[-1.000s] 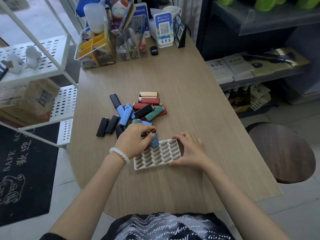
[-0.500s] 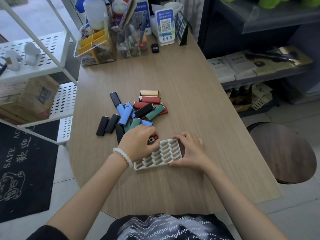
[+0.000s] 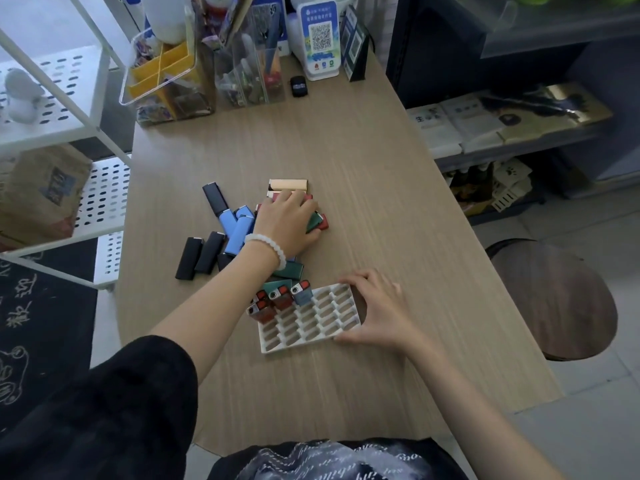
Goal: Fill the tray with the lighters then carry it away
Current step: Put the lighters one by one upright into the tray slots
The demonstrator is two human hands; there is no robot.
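Note:
A white slotted tray (image 3: pixel 311 327) lies on the wooden table (image 3: pixel 363 168) close to me. Several lighters (image 3: pixel 277 299) stand upright in its far left corner, red ones and a grey-blue one. My right hand (image 3: pixel 375 306) holds the tray's right edge, fingers at the far corner and thumb at the near one. Beyond the tray lies a loose pile of lighters: blue (image 3: pixel 239 230), black (image 3: pixel 199 256), beige (image 3: pixel 288 184), red and green. My left hand (image 3: pixel 285 223) lies over the pile, and a dark green lighter (image 3: pixel 314 220) pokes out between its fingers and thumb.
Clear organisers (image 3: pixel 166 81), a QR code stand (image 3: pixel 318 39) and a small black object (image 3: pixel 299 86) line the table's far end. A white perforated rack (image 3: pixel 86 133) stands to the left, with dark shelves (image 3: pixel 502 119) and a round stool (image 3: pixel 554 299) to the right.
My left hand set a grey-blue lighter into the tray's far left corner, then reached forward onto the pile. My right hand has stayed on the tray's edge.

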